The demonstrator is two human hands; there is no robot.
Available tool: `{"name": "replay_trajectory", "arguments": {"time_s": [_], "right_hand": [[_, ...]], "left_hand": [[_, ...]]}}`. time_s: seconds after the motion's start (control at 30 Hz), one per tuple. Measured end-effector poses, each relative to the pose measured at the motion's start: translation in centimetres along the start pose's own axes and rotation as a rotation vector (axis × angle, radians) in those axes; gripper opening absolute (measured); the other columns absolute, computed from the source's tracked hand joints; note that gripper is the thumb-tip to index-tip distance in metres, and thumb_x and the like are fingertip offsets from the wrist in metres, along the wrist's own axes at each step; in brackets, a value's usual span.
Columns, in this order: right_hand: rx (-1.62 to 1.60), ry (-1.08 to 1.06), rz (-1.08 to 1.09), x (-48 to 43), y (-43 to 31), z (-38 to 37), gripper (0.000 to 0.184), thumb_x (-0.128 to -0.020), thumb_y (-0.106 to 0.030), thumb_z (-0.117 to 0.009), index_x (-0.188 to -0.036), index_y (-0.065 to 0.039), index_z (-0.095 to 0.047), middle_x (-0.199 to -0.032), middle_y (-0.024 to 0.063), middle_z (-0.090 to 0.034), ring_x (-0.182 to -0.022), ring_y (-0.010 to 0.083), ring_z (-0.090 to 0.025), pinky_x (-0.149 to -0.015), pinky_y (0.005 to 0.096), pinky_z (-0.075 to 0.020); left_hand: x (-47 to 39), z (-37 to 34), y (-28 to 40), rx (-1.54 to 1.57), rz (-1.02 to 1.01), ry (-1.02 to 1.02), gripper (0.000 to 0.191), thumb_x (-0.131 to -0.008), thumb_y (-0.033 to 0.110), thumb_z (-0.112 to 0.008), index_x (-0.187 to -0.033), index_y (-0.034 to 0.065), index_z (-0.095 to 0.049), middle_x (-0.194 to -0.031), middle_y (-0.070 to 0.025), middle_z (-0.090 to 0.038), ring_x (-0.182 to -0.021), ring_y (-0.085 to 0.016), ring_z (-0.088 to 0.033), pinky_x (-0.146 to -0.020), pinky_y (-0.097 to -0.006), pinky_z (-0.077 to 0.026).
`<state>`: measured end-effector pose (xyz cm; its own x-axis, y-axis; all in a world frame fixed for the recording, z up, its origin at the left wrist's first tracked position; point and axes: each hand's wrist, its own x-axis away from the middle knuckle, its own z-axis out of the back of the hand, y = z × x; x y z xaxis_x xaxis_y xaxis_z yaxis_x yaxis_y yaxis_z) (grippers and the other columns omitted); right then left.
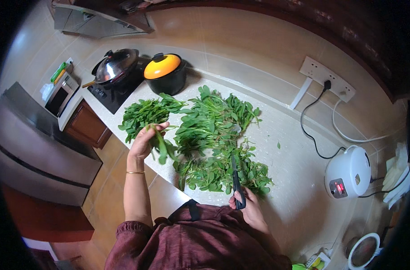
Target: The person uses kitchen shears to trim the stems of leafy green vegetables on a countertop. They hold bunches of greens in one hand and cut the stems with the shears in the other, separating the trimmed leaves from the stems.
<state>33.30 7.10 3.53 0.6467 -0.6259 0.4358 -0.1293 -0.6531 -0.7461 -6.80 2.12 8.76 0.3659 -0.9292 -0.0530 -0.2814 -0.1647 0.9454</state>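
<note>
My left hand [142,143] pinches a small bunch of leafy green stems [162,150], raised by the counter's left edge with the leaves hanging down. Black-handled scissors [237,185] are in my right hand [254,211], a finger through the handle loop. Their blades point away from me over a near heap of leafy greens [208,177]. Beyond it lies a larger heap [205,125] with stems and roots towards the right. A third pile of greens [140,113] lies at the left, just past my left hand. The blade tips are partly lost among leaves.
A black pot with a yellow lid [166,79] and a lidded wok [113,74] on the cooktop [115,98] stand at the back left. A white rice cooker [348,172] sits at the right, its black cord [306,130] running to a wall power strip [326,79].
</note>
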Motion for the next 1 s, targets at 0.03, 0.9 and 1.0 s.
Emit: {"name": "replay_trajectory", "arguments": {"time_s": [0.03,0.9,1.0], "right_hand": [[-0.002,-0.017,0.009,-0.2,0.1,0.0,0.022,-0.093,-0.021,-0.057,-0.105,-0.004,-0.052,-0.081,0.0068,-0.062,-0.069,0.014,-0.059,-0.064,0.0249,-0.0476],[0.023,-0.136,-0.114,-2.4,1.6,-1.7,0.022,-0.093,-0.022,-0.058,-0.104,-0.004,-0.052,-0.083,0.0069,-0.062,-0.072,0.0142,-0.059,-0.066,0.0263,-0.0477],[0.052,-0.162,-0.122,-2.2,1.3,-1.9,0.026,-0.092,-0.021,-0.058,-0.108,-0.003,-0.051,-0.084,0.0075,-0.062,-0.073,0.0144,-0.059,-0.067,0.0266,-0.0476]], "left_hand": [[0.8,0.8,0.0,0.114,-0.019,0.05,0.023,-0.091,0.029,-0.059,-0.098,0.0069,-0.06,-0.113,-0.0123,-0.063,-0.11,-0.029,-0.058,-0.097,-0.0434,-0.046],[4.2,-2.1,-11.6,-1.583,0.44,0.162,0.035,-0.066,0.037,-0.071,-0.084,0.0069,-0.069,-0.083,-0.0185,-0.066,-0.078,-0.036,-0.065,-0.072,-0.0446,-0.052],[3.9,-0.7,-10.4,-1.152,0.449,0.193,0.028,-0.073,0.027,-0.07,-0.09,0.0058,-0.069,-0.076,-0.0109,-0.066,-0.068,-0.023,-0.063,-0.066,-0.036,-0.05]]}}
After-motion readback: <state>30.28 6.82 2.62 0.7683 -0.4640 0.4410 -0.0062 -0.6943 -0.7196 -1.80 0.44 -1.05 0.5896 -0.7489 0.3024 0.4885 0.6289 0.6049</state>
